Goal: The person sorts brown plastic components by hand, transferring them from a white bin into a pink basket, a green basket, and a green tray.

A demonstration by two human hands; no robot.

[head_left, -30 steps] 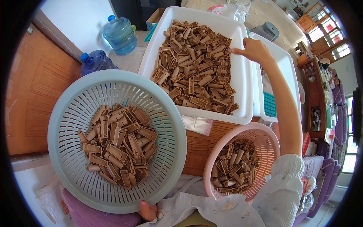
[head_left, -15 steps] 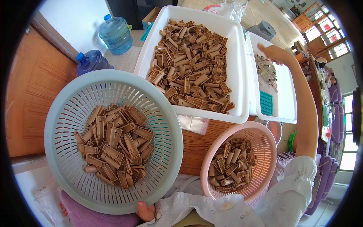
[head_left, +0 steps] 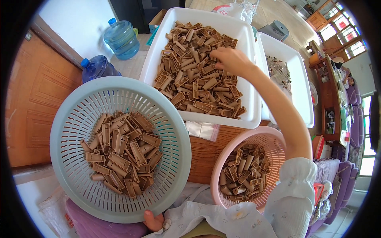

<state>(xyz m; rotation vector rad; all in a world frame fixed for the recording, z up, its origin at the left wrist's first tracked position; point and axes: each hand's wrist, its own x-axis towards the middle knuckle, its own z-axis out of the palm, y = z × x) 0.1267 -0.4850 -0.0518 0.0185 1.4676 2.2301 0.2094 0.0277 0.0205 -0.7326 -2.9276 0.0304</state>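
Note:
My right hand (head_left: 229, 60) reaches into a white tray (head_left: 246, 41) full of brown plastic pieces (head_left: 194, 79), fingers curled down onto the pile; whether it grips a piece is hidden. My left hand (head_left: 152, 220) shows only a thumb at the lower rim of a pale green perforated basket (head_left: 79, 119), which it holds up. That basket carries several of the same brown pieces (head_left: 121, 152). A pink perforated basket (head_left: 222, 158) with more brown pieces (head_left: 244, 174) sits below my right forearm.
A second white tray (head_left: 291, 63) with small grey parts stands right of the first. Two blue water bottles (head_left: 121, 37) stand at the back left by a wooden door (head_left: 31, 99). A clear plastic bag (head_left: 202, 129) lies on the wooden surface.
My right hand swung from the second tray on the right back left onto the brown pieces in the first tray. The green basket stayed roughly in place.

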